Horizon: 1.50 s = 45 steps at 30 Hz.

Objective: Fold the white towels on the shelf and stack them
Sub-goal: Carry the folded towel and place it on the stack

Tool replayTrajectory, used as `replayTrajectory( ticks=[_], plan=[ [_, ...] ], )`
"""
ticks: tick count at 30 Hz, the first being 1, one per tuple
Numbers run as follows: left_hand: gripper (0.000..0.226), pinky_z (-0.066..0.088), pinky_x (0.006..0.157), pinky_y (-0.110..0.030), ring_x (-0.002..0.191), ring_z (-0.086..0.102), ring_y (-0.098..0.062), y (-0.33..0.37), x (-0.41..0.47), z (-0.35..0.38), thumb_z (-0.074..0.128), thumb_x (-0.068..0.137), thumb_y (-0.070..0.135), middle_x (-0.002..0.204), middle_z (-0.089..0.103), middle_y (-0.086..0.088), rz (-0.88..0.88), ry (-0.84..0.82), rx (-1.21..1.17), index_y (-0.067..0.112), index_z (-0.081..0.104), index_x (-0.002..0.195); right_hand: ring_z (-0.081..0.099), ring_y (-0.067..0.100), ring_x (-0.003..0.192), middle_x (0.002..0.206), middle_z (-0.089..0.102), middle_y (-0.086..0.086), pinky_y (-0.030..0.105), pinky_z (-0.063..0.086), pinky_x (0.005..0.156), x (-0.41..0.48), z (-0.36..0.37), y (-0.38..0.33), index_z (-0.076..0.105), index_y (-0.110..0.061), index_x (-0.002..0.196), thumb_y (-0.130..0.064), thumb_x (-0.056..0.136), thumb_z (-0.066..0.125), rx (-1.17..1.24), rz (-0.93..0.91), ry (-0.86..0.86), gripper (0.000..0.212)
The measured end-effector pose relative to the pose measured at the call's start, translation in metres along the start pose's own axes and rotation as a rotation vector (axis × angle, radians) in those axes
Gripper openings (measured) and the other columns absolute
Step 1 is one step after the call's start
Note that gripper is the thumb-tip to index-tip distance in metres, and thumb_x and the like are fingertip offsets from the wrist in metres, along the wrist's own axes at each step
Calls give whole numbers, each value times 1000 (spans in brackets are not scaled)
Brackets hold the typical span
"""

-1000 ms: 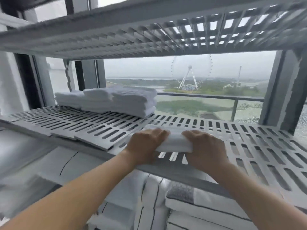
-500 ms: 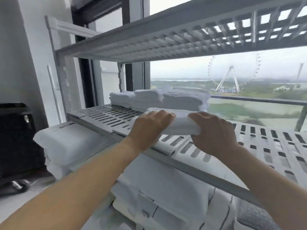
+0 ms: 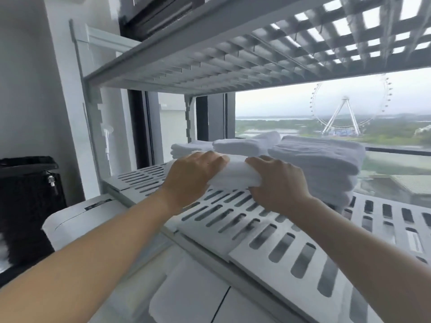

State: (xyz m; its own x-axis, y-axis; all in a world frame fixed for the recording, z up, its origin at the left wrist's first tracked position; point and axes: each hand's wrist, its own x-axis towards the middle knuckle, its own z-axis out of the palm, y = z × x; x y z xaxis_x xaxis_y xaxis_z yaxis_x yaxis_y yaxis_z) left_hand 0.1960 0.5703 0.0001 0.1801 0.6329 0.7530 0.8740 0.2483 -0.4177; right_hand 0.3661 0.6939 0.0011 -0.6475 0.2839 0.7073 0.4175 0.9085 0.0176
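Note:
A folded white towel (image 3: 235,174) is held just above the slotted grey shelf (image 3: 291,257). My left hand (image 3: 191,180) grips its left end and my right hand (image 3: 277,185) grips its right end. Directly behind it lie stacks of folded white towels: a tall stack (image 3: 324,164) at the right, a lower stack (image 3: 242,145) in the middle, and another (image 3: 186,149) at the left. The held towel is close in front of the middle stack; its underside is hidden by my hands.
An upper slotted shelf (image 3: 233,57) hangs low overhead. A white upright post (image 3: 81,113) frames the shelf's left end. Below the shelf lie larger folded linens (image 3: 77,220). A black object (image 3: 25,187) stands at the far left. Behind is a window.
Both hands have carried the folded towel leftward along the shelf and up off it, toward the stacks at the back left. My view has swung left with them.

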Motion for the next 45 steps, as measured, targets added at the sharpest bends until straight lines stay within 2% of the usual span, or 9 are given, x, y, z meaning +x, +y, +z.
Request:
replayTrajectory(
  ticks=[5, 8, 11, 17, 25, 32, 39, 43, 45],
  plan=[
    [56, 54, 54, -35, 79, 65, -26, -50, -16, 38, 73, 61, 2, 96, 65, -4, 36, -100, -21, 17, 52, 111, 57, 22, 76, 89, 58, -8, 27, 32, 57, 33, 55, -25, 54, -28, 102, -27, 69, 57, 33, 13, -90, 33],
    [48, 54, 59, -39, 84, 64, -31, -69, -33, 67, 66, 72, 5, 104, 63, -7, -2, -232, -109, 15, 56, 117, 59, 24, 82, 90, 58, -6, 27, 32, 61, 42, 84, -40, 53, -26, 98, -26, 70, 56, 5, 41, -196, 28],
    [48, 51, 66, -41, 95, 59, -33, -83, -55, 97, 61, 80, 20, 120, 56, -7, -24, -320, -215, 17, 49, 127, 57, 23, 89, 94, 57, -7, 26, 32, 66, 49, 105, -55, 53, -25, 100, -25, 69, 57, -109, 44, -245, 31],
    [55, 49, 75, -37, 107, 52, -24, -134, -72, 134, 55, 83, 26, 126, 49, 1, 59, -352, -326, 30, 34, 133, 57, 20, 92, 96, 56, -8, 28, 33, 68, 69, 124, -92, 52, -26, 100, -27, 70, 56, -198, 121, -277, 31],
    [41, 49, 62, -32, 90, 61, -20, -209, -43, 152, 59, 81, 26, 103, 63, 5, 117, -157, -381, 32, 47, 120, 59, 22, 81, 90, 61, -8, 28, 36, 60, 124, 147, -118, 55, -30, 92, -31, 69, 58, -143, 304, -224, 22],
    [48, 53, 70, -41, 88, 61, -24, -270, -11, 160, 64, 75, 19, 102, 66, 1, 95, -7, -312, 27, 50, 120, 60, 22, 82, 87, 64, -9, 27, 38, 62, 193, 152, -118, 59, -34, 98, -33, 72, 58, -161, 233, -92, 26],
    [53, 44, 65, -30, 82, 60, -22, -332, 13, 171, 67, 69, 29, 98, 64, 3, 61, 4, -219, 27, 51, 119, 53, 20, 69, 74, 59, -9, 25, 33, 56, 255, 163, -121, 60, -34, 91, -31, 70, 61, -138, 251, -62, 21],
    [79, 47, 67, -32, 83, 61, -21, -352, 17, 187, 75, 57, 59, 98, 64, 3, 99, -18, -208, 30, 46, 124, 48, 21, 66, 71, 56, -8, 25, 29, 56, 281, 178, -125, 57, -33, 83, -29, 68, 59, -233, 245, -15, 15],
    [93, 49, 65, -34, 83, 61, -23, -360, 17, 198, 80, 52, 54, 99, 63, -1, 122, -21, -161, 29, 37, 132, 48, 21, 66, 69, 53, -9, 25, 27, 54, 294, 183, -126, 51, -33, 75, -30, 67, 57, -297, 233, -7, 10]
  ],
)
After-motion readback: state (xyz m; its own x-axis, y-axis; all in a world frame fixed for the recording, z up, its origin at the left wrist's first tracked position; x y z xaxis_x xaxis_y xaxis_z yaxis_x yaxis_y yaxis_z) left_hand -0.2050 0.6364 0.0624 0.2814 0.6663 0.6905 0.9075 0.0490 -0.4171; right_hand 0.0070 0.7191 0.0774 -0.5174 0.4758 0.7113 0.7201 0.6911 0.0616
